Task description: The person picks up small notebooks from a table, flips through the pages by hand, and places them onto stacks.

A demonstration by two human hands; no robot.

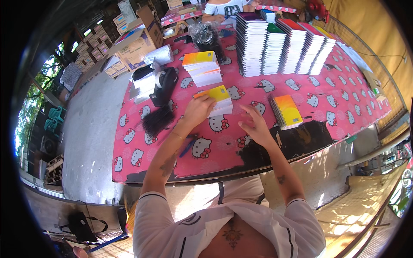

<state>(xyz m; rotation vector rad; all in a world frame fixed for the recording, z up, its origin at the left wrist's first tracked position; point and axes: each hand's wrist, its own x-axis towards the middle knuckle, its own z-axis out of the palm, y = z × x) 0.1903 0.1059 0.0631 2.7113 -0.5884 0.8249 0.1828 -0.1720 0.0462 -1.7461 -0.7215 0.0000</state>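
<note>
My left hand point(199, 109) is closed on the left edge of a small stack of yellow-and-orange-covered notebooks point(222, 96), which show white page edges and no visible wire. To its right, my right hand point(257, 127) is open and holds nothing, fingers apart over the pink tablecloth. Beyond the left hand stands a taller pile of orange-and-yellow-covered page blocks point(202, 69). Right of my right hand lies a small pile of spiral-bound yellow-and-orange notebooks point(287, 112). Left of my forearm is a bundle of thin black binding wires point(158, 120); blue-handled pliers point(188, 146) lie partly beside that forearm.
Tall stacks of spiral notebooks point(251, 47) stand at the back. A black tape dispenser point(164, 88), a clear plastic bag of black material point(205, 38) and a cardboard box point(137, 49) are farther left. Another person point(223, 9) sits across the table. The table's front edge point(189, 180) is near my body.
</note>
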